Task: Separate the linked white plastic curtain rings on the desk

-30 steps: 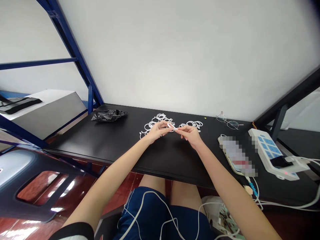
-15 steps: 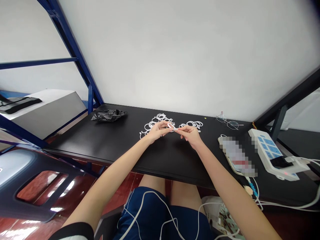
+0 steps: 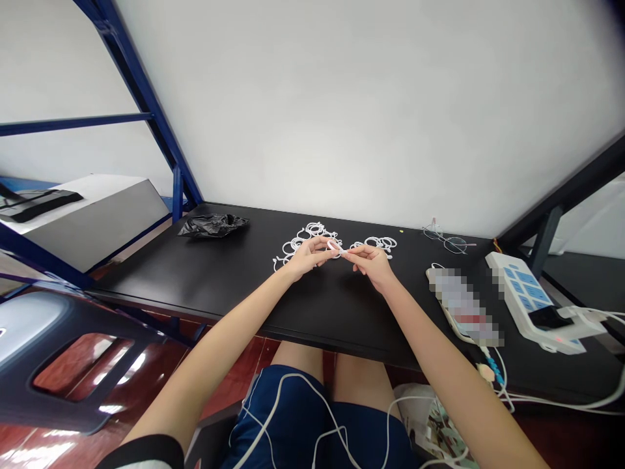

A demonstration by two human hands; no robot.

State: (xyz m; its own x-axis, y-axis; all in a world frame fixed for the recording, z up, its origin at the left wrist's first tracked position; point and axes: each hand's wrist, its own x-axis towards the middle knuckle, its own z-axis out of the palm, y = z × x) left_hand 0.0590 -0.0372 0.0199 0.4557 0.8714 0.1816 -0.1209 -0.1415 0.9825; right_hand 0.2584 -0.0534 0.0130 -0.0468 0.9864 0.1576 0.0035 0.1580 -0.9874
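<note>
Over the black tabletop, a white ring-shaped piece (image 3: 334, 247) is held between my two hands. My left hand (image 3: 310, 254) pinches its left side with fingers and thumb. The tail end on the right is gripped by my right hand (image 3: 370, 260), between thumb and index finger. Several similar white rings (image 3: 315, 229) lie in a loose pile behind my left hand, partly covered by it. A second group of white rings (image 3: 385, 242) lies just behind my right hand. Whether the rings are cords or ties is too small to make out.
A crumpled black plastic bag (image 3: 213, 225) lies at the left of the black table (image 3: 195, 273). To the right are eyeglasses (image 3: 445, 240), a phone (image 3: 459, 306) with a cable and a white power strip (image 3: 530, 296) with plugs. White cables (image 3: 332, 413) trail over my lap.
</note>
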